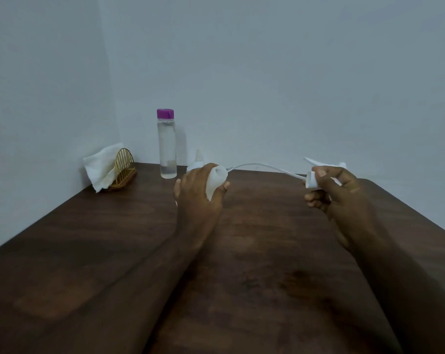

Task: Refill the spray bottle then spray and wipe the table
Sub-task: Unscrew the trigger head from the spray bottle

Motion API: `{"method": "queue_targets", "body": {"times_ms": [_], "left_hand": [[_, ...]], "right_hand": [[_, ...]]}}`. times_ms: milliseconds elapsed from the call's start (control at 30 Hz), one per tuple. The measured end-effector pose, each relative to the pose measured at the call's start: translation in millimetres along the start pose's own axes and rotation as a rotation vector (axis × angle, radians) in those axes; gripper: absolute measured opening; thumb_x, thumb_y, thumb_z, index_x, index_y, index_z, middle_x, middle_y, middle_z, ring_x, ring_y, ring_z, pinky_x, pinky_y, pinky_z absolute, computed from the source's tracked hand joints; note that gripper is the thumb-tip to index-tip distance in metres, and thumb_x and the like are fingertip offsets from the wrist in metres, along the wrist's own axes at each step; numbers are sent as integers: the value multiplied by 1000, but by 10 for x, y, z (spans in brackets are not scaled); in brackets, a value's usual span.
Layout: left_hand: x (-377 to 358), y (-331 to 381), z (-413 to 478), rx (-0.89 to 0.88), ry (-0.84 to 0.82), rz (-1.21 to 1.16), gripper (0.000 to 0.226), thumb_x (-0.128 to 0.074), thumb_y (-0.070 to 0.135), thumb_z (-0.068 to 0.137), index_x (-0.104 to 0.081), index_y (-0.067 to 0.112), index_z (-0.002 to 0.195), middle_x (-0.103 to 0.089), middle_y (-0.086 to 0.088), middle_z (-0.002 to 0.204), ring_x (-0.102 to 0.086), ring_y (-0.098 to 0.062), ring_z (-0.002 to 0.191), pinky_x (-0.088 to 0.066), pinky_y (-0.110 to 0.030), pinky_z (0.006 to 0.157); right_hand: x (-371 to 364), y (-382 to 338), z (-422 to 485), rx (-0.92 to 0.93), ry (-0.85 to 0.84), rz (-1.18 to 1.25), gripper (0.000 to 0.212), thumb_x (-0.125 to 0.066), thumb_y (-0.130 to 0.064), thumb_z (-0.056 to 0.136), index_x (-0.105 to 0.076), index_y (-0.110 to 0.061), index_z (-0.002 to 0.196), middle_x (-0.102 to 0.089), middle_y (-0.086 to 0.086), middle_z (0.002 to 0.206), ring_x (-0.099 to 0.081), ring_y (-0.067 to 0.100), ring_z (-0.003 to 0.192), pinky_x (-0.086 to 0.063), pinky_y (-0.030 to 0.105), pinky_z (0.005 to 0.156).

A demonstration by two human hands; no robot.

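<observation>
My left hand (198,189) grips the white spray bottle (217,181) just above the dark wooden table (88,238); its neck is open at the top. My right hand (336,190) holds the white sprayer head (316,178), unscrewed and pulled off to the right. The thin dip tube (262,166) arcs from the head back toward the bottle's mouth. A tall clear water bottle (167,146) with a purple cap stands at the far edge, left of my left hand. White napkins (100,166) sit in a gold wire holder (124,166) in the back left corner.
A small white object (197,160) shows behind my left hand, partly hidden. Pale walls close off the table at the back and left. The table's right edge runs diagonally past my right arm.
</observation>
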State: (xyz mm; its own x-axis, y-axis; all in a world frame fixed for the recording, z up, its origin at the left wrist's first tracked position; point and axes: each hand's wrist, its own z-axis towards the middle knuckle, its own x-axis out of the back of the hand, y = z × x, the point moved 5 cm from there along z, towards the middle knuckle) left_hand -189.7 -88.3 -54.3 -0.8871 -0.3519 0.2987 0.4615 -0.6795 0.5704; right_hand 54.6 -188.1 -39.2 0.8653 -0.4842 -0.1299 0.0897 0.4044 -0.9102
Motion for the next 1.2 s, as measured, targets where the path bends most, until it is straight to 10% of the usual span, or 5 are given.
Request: {"method": "queue_targets", "body": {"times_ms": [267,500,1200], "left_hand": [[-41,-135,46,-21,-8,-3,37,-69,31,85,-57,25,119,-60,1,118,-52,-25,117,-40,-58,98],[-36,-121,50,-50,-6,-31,37,-69,26,84,-50,36,115,-58,1,118,-50,-28,120,-40,-60,98],[-54,-115,18,-88,-13,-40,37,-71,23,86,-55,28,119,-56,-2,125,-48,-18,117,-46,-48,99]], "right_hand": [[-79,-34,-25,-12,-135,136,37,-74,-34,67,-68,-11,95,-69,8,76,-64,18,69,-56,27,68],[20,-25,-5,-31,-88,127,12,-59,-14,90,-69,-9,93,-72,4,72,-68,15,64,-59,27,68],[94,8,0,-114,-209,107,62,-88,-43,53,-71,-5,99,-74,9,88,-73,23,81,-60,28,69]]}}
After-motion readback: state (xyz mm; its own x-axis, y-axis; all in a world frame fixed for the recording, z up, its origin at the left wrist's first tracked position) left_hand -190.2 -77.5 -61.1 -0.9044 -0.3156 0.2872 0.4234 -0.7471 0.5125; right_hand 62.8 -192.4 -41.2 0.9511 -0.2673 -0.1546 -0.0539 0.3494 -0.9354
